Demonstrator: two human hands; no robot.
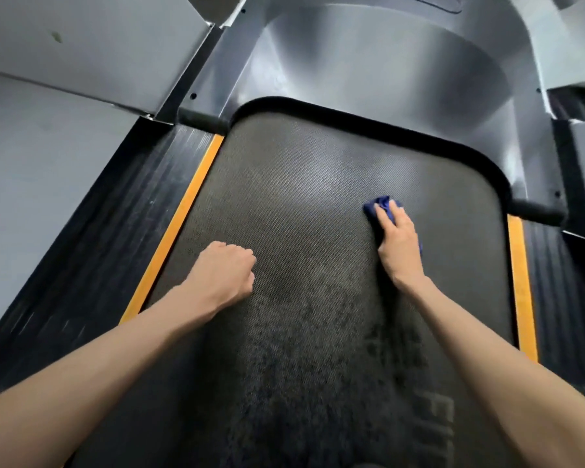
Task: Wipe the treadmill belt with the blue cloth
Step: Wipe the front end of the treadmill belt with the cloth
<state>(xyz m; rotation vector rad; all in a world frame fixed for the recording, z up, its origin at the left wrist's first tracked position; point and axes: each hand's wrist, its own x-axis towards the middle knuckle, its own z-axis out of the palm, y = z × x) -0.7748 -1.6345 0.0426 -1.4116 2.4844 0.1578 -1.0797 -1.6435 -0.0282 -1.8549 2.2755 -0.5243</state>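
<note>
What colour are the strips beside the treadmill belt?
The strips are orange, best seen in the head view.

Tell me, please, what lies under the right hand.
The blue cloth, pressed onto the treadmill belt by the right hand. Only its far end shows past the hand; the rest, and the belt beneath, are covered.
</note>
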